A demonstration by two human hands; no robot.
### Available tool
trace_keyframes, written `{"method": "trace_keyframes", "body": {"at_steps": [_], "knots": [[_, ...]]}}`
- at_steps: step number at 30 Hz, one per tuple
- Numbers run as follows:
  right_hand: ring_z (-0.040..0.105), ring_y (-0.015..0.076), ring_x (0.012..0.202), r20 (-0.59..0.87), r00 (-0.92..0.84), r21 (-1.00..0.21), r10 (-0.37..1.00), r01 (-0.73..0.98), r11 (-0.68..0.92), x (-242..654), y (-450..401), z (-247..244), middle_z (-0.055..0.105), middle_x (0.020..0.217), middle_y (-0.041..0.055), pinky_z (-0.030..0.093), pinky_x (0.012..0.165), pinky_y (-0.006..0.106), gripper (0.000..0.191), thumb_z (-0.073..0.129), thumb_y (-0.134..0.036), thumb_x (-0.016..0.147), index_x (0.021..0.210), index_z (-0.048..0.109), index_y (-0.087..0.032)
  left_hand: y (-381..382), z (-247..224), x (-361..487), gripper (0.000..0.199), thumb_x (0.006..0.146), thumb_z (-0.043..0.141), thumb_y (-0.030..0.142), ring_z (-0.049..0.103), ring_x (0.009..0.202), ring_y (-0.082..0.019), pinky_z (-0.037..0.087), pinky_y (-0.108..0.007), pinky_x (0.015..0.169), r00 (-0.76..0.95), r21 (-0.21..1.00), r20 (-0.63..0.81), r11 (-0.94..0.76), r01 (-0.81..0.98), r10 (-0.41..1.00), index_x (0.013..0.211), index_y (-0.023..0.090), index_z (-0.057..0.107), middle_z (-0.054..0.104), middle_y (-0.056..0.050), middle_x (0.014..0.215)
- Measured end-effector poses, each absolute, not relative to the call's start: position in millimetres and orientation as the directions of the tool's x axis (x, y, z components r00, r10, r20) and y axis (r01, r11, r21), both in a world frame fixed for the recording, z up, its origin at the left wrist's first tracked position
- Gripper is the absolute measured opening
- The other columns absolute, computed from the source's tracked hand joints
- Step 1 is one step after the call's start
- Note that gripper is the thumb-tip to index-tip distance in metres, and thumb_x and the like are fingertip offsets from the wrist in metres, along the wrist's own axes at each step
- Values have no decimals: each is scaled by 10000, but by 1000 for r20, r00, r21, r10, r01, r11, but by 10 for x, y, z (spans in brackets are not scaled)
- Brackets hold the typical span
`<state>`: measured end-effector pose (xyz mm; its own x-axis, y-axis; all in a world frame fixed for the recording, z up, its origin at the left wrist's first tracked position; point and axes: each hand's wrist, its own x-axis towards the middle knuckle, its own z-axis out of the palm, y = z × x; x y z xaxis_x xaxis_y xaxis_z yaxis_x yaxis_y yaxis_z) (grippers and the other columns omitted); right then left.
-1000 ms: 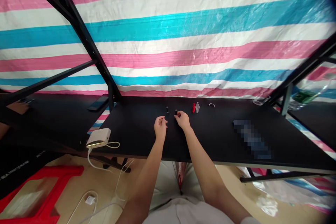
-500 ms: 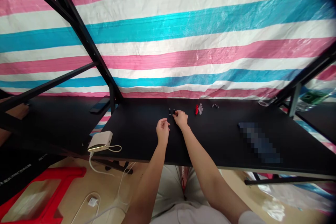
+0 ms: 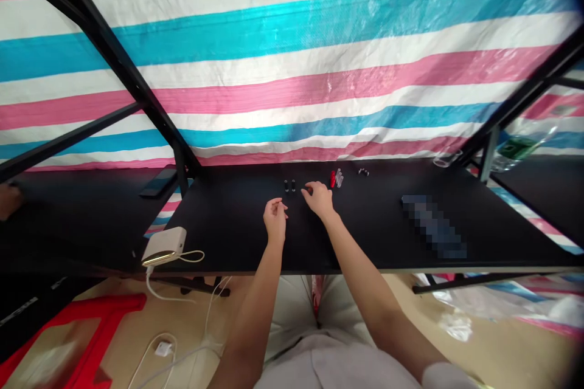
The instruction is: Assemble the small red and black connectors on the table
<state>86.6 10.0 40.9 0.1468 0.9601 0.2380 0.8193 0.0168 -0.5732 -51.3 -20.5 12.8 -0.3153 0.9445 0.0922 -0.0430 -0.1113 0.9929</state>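
Two small black cylindrical pieces (image 3: 293, 186) with pale ends stand side by side on the black table (image 3: 365, 225). My right hand (image 3: 319, 198) is just to their right, its thumb and fingers apart, and I see nothing held in it. Nearer to me, my left hand (image 3: 275, 220) hovers with its fingers curled together; whatever they hold, if anything, is hidden. Beyond my right hand lie small red pieces (image 3: 333, 179) beside clear tube-like pieces (image 3: 339, 179). A little cluster of black and clear bits (image 3: 363, 172) sits further right.
A white box-like device (image 3: 165, 243) with a cable is at the left front edge. At right lies a blurred-out flat object (image 3: 433, 225). A phone (image 3: 159, 182) is on the left-hand table, where another person's hand (image 3: 10, 200) shows. Black frame bars (image 3: 132, 82) rise at both sides.
My right hand has drawn away from the black pieces to the right, and its fingers have parted. The left hand keeps its curled pose. The camera view has shifted slightly.
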Motion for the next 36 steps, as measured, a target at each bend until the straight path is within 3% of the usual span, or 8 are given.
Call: {"method": "trace_keyframes", "body": {"at_steps": [5,9,13,17,22,32,34,36], "knots": [[514,192,821,401,232,-559,886,829,36,1582,-531,617,589,894,75,354,739,315,289,435,-370,799,969,577,-185,-220,119,-501,188,738,500,272,445,430,-37,374,-165,433,-324,990,106,-129,-49,940,881,153,533,543,10,669],[478,270,952,461,456,-481,761,849,-217,2310,-1151,592,536,1054,133,350,804,403,475,453,-490,752,1088,509,-160,-245,113,-485,188,742,498,289,449,437,-42,379,-171,438,-315,986,142,-162,-39,938,876,161,531,541,11,670],[399,371,1074,341,696,-433,631,713,-552,2853,-1668,429,401,1231,191,321,825,509,835,497,-642,636,1288,307,-157,-261,110,-459,175,732,501,273,453,433,-44,375,-170,435,-322,985,150,-168,-27,935,865,163,535,542,14,656],[348,413,1127,197,793,-456,576,594,-663,3079,-1921,238,345,1274,230,282,858,551,1006,522,-705,549,1327,235,-135,-264,94,-435,169,728,499,264,451,427,-43,374,-167,431,-332,983,174,-186,-5,927,859,163,536,542,18,644],[311,423,1156,121,818,-454,563,550,-701,3145,-1934,122,372,1276,217,237,865,594,980,522,-685,562,1330,227,-153,-275,78,-429,173,730,495,258,457,432,-45,382,-168,433,-316,981,186,-193,10,930,867,160,534,542,13,650],[424,374,1018,264,788,-392,556,615,-684,3098,-1831,101,527,1062,167,272,806,530,746,560,-594,604,1224,407,-207,-377,285,-261,162,728,497,243,461,442,-45,384,-167,438,-302,985,154,-170,-26,941,862,164,541,549,15,650],[433,364,996,286,773,-379,566,634,-674,3022,-1814,92,537,1033,156,275,802,514,724,561,-591,603,1203,425,-208,-476,360,-72,164,727,503,230,473,451,-49,382,-166,436,-214,992,93,-110,-69,972,869,159,545,565,3,659],[438,358,987,286,767,-378,575,641,-668,2927,-1797,102,544,1021,155,273,803,506,707,563,-591,602,1180,442,-201,-609,400,194,164,725,507,209,508,474,-69,382,-174,429,1,992,-29,29,-124,1000,868,143,551,594,-25,674]]}}
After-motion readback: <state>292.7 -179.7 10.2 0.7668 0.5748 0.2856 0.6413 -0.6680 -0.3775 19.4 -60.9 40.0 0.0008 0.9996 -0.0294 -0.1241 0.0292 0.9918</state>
